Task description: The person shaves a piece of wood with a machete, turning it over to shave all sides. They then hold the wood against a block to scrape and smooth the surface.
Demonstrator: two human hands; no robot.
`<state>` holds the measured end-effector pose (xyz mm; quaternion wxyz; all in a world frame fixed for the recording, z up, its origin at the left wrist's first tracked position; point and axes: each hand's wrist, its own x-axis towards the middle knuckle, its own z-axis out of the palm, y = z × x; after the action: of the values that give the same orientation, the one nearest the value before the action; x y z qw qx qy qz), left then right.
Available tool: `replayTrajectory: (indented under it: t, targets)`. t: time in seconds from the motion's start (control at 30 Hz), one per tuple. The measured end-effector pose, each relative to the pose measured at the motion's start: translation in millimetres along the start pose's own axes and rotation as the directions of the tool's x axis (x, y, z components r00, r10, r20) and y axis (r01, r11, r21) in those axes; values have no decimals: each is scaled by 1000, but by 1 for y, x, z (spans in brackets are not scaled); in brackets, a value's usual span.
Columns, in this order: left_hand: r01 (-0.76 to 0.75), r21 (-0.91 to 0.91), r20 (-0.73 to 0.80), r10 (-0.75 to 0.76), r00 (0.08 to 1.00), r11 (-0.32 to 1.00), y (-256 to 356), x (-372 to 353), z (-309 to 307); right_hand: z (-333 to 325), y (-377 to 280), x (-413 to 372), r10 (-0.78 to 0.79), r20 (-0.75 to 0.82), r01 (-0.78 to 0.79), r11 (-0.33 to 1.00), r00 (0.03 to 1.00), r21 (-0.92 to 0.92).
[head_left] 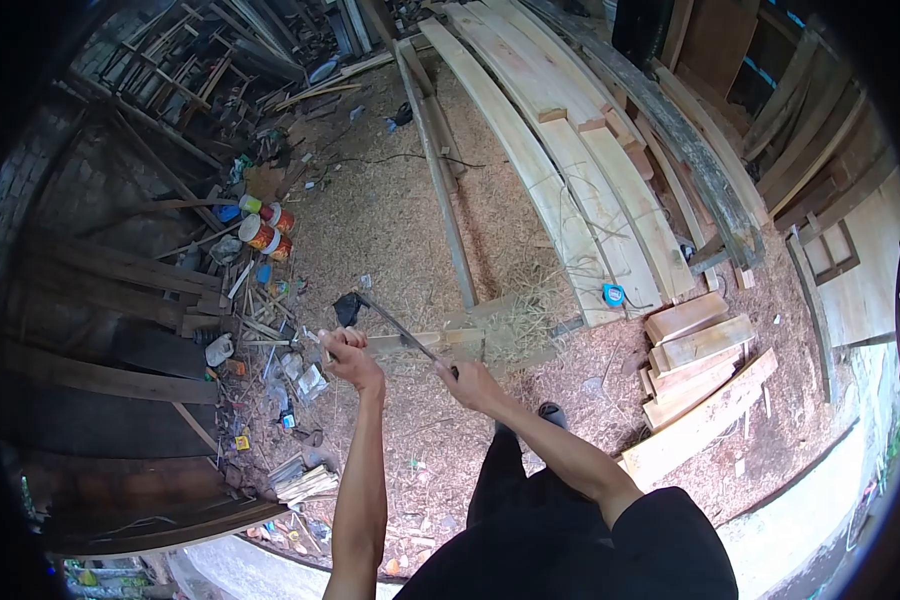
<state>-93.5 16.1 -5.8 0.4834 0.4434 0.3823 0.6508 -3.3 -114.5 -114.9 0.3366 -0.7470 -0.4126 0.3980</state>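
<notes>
My right hand [475, 388] is closed around the near end of a long, thin dark tool [400, 326], which slants away to the upper left like a narrow blade or bar. To its left, my left hand [352, 362] is raised with the fingers curled into a grip; I cannot tell what is in it. A pale wooden strip [402, 341] shows right beside the left fist, passing behind the dark tool in this view. Past the tool's far end lies a crumpled black piece [347, 308]. Dry straw [520, 325] is heaped ahead of my right hand.
Long sawn planks [570, 190] stretch away at the right, with a blue tape measure [613, 295] on their near end. Short wood blocks [692, 335] are stacked nearer. Paint buckets [257, 233] and scraps line the left. Wood shavings cover the ground.
</notes>
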Motion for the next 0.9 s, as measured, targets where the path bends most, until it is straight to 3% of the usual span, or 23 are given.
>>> replayTrajectory:
  t: [0.07,0.1,0.13,0.2,0.23,0.3,0.43,0.5,0.63,0.73,0.8,0.9]
  targets:
    - [13,27,-27,-12,1000,1000,-1,-3,-3,7,20,-4,-24,-213,68,977,977,201]
    - [3,32,-30,-3,1000,999,-1,-2,-7,10,49,12,257,43,-260,939,965,226]
    - [-14,31,-30,15,999,999,0,0,-6,0,44,14,252,48,-256,938,967,232]
    - [-34,31,-76,36,996,999,2,1,-11,-18,31,11,92,41,-97,985,995,144]
    - [-33,22,-76,35,997,999,0,0,-17,-21,27,6,100,51,-107,984,994,144]
    - [-40,27,-50,41,998,999,0,-1,-17,-25,16,7,121,60,-119,992,991,-31]
    - [-56,69,-78,62,995,996,1,-8,-8,-19,35,-2,98,82,-100,995,992,14]
    - [-44,44,-86,48,995,998,1,-7,-3,-15,52,14,193,24,-195,976,981,102]
    - [-34,25,-29,35,999,999,-1,-7,-6,-37,25,6,204,94,-207,978,974,23]
    - [-60,29,9,59,998,998,4,-11,1,-37,20,-5,70,47,-68,997,996,-29]
    - [-51,34,-55,53,997,998,7,-13,7,-23,52,7,262,101,-270,960,960,74]
    - [-64,59,-43,67,997,996,9,-8,2,-21,57,16,233,23,-232,973,972,-13]
